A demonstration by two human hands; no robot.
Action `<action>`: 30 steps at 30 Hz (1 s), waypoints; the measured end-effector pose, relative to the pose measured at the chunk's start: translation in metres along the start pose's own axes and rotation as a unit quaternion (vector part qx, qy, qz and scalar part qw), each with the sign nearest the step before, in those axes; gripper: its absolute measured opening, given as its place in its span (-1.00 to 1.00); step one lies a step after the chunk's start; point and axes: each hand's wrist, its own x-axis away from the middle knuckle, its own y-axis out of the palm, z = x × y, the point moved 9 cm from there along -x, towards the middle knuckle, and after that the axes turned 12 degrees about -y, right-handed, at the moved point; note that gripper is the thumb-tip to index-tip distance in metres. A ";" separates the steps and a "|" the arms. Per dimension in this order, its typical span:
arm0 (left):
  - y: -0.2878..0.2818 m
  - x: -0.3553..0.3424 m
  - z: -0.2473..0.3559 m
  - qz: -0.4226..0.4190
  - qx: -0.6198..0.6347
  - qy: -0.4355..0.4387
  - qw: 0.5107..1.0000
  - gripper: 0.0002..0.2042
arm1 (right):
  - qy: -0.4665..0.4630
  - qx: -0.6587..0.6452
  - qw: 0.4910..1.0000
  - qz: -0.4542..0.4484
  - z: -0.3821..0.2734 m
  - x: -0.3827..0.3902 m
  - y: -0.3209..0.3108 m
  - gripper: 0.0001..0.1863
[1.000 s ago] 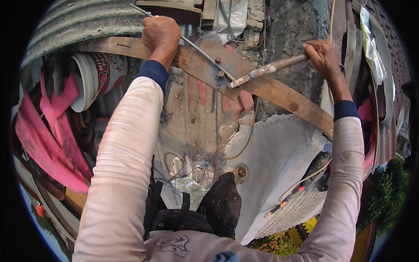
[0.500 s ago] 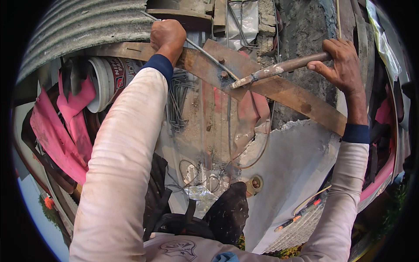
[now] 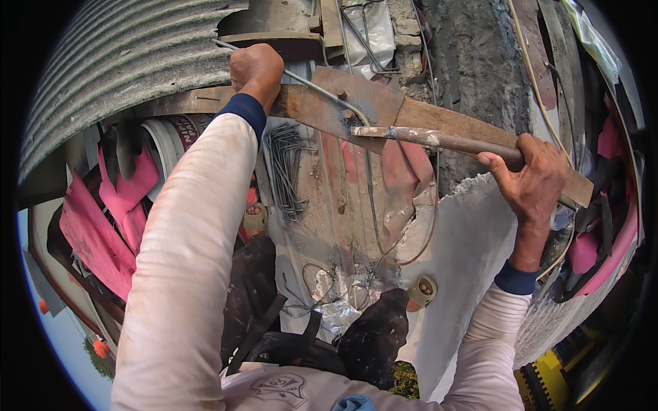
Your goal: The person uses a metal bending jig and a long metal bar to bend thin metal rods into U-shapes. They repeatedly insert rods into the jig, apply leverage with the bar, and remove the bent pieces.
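My left hand [image 3: 257,68] is closed around a thin steel rod [image 3: 317,88] near its upper end. The rod slants down to the right and curves beside a short metal peg [image 3: 347,116] on a wooden board [image 3: 462,125]. My right hand [image 3: 533,175] grips a brown pipe-like bending lever [image 3: 469,144] near its right end, thumb on top. The lever's pale, splattered tip meets the rod at its bend, just below the peg. Below the tip, a thin rod runs downward and loops back up to the right.
Bent steel rods [image 3: 288,168] lie in a bundle left of centre. Corrugated roofing [image 3: 130,55] is at upper left, above a white bucket [image 3: 161,154] and pink sheeting [image 3: 96,229]. A grey concrete slab [image 3: 473,240] is on the right. My feet, in worn footwear, stand below.
My right hand has moved down, swinging the lever from an upward slant to a slight downward slant. The rod's bend now shows at the peg. My left hand keeps its grip.
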 end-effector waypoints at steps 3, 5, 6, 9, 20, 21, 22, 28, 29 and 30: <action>0.006 -0.004 0.002 -0.019 0.013 0.007 1.000 -0.65 | 0.050 0.011 0.998 0.030 -0.016 0.028 0.001 -0.13; 0.011 -0.011 0.001 0.002 -0.035 0.001 0.999 -0.68 | 0.083 0.015 0.995 0.050 -0.028 0.048 0.000 -0.13; 0.016 -0.016 0.006 0.004 -0.063 0.010 0.998 -0.69 | 0.102 0.025 0.993 0.053 -0.034 0.056 -0.002 -0.13; 0.034 -0.033 0.014 0.009 -0.163 0.029 0.986 -0.77 | 0.151 0.065 0.985 0.057 -0.057 0.078 -0.011 -0.13; 0.055 -0.095 0.030 0.084 -0.450 0.137 0.878 -0.83 | 0.356 0.113 0.927 0.045 -0.184 0.127 -0.014 -0.15; 0.052 -0.103 0.033 0.085 -0.411 0.127 0.899 -0.83 | 0.356 0.114 0.926 0.041 -0.191 0.122 -0.012 -0.15; 0.047 -0.111 0.035 0.086 -0.371 0.118 0.917 -0.82 | 0.349 0.099 0.930 0.053 -0.197 0.115 -0.011 -0.15; 0.025 -0.124 0.007 0.016 -0.255 0.075 0.964 -0.73 | 0.314 0.048 0.948 0.009 -0.200 0.091 0.001 -0.20; 0.019 -0.124 -0.004 0.024 -0.152 0.001 0.988 -0.72 | 0.310 0.046 0.950 0.005 -0.200 0.092 0.002 -0.20; 0.017 -0.125 -0.004 0.035 -0.151 0.010 0.988 -0.71 | 0.310 0.057 0.949 0.005 -0.195 0.095 0.000 -0.20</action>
